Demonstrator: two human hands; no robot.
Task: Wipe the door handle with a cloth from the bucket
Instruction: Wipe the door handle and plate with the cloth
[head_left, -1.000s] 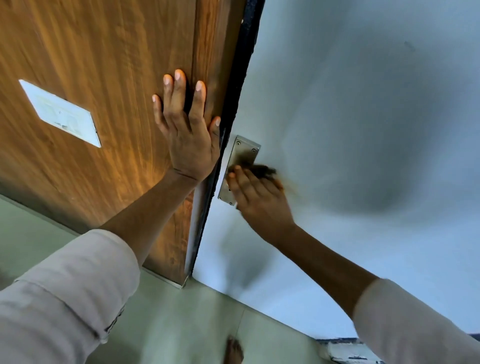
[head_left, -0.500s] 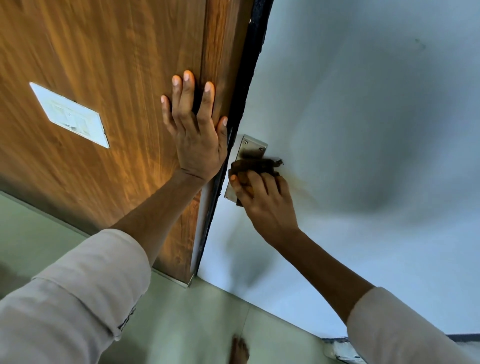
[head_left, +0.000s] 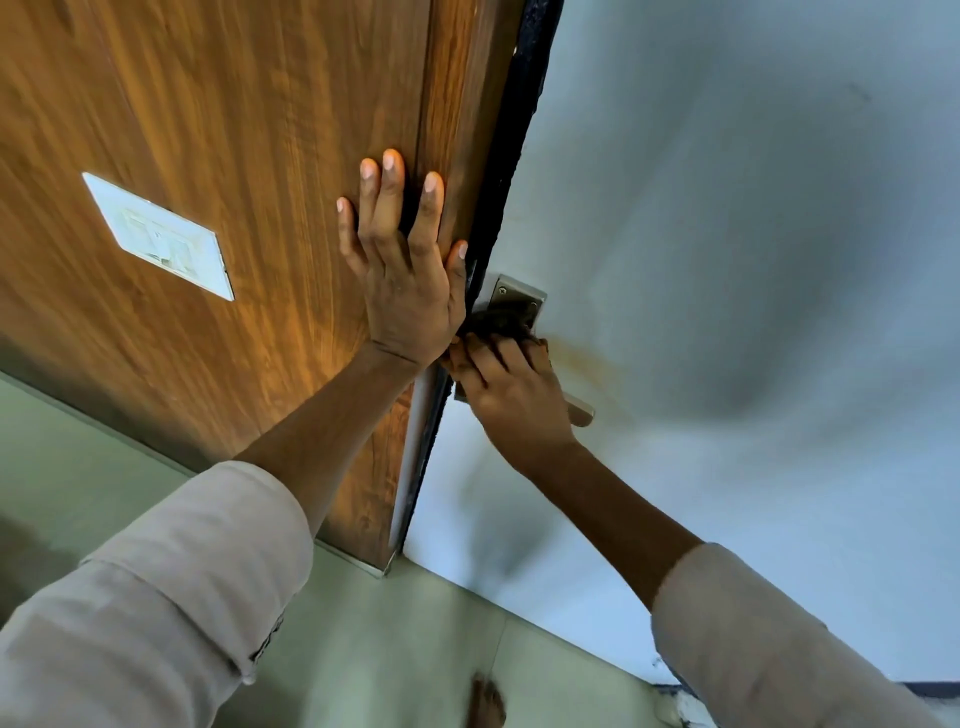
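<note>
A metal door handle (head_left: 581, 413) on a steel backplate (head_left: 514, 295) is fixed to the pale grey door (head_left: 727, 260). My right hand (head_left: 511, 395) is closed over a dark brown cloth (head_left: 501, 322) and presses it on the backplate where the lever begins; only the lever's tip shows past my knuckles. My left hand (head_left: 402, 275) lies flat, fingers spread, on the wooden panel (head_left: 234, 130) beside the black door edge (head_left: 511, 156). No bucket is in view.
A white switch plate (head_left: 158, 236) sits on the wooden panel to the left. A rusty stain (head_left: 587, 358) marks the grey door right of the handle. Pale green floor tiles (head_left: 374, 649) lie below, with a bare foot (head_left: 485, 701) at the bottom.
My right hand has slid the cloth slightly along the backplate, and the lever's tip now shows beyond it. My left hand stays flat on the wood.
</note>
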